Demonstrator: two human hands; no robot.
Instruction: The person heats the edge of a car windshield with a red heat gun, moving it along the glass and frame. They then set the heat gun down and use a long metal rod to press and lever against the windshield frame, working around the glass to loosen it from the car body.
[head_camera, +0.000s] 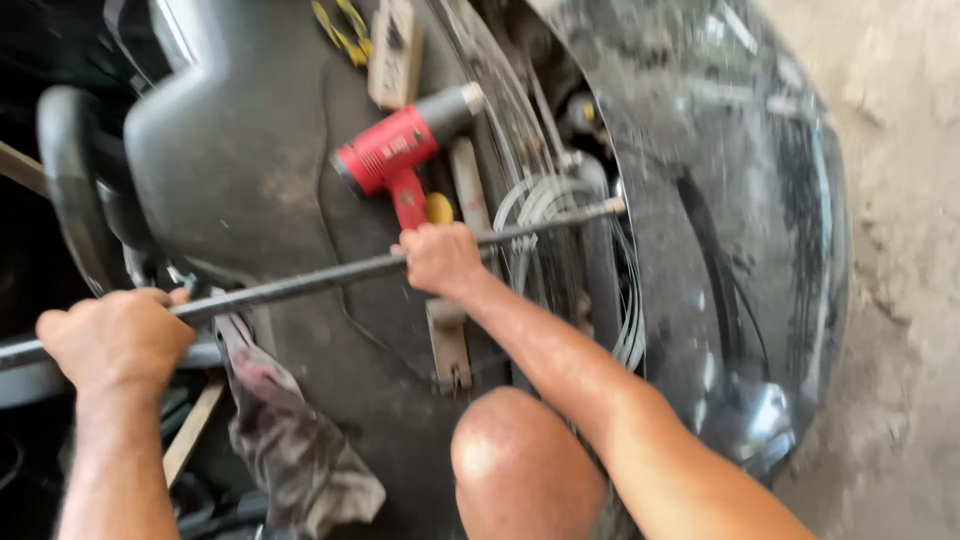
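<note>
Both hands are clamped on a long metal rod (300, 285) that lies across a black car bumper (250, 150): the left hand (115, 335) is closed around the near end, the right hand (440, 258) grips it midway, and the far tip (612, 208) rests at the seam where the bumper meets the glossy black car body (740, 230). The step in hand looks like levering or pushing at that seam; the next move would need steady pressure with the tip kept seated. Just above the rod lies a red heat gun (395, 150); further above it, a pale oblong block (395, 50), possibly a power strip, beside yellow-handled pliers (340, 28). Below the rod hangs a stained rag (290, 440). No label is legible in the blur.
</note>
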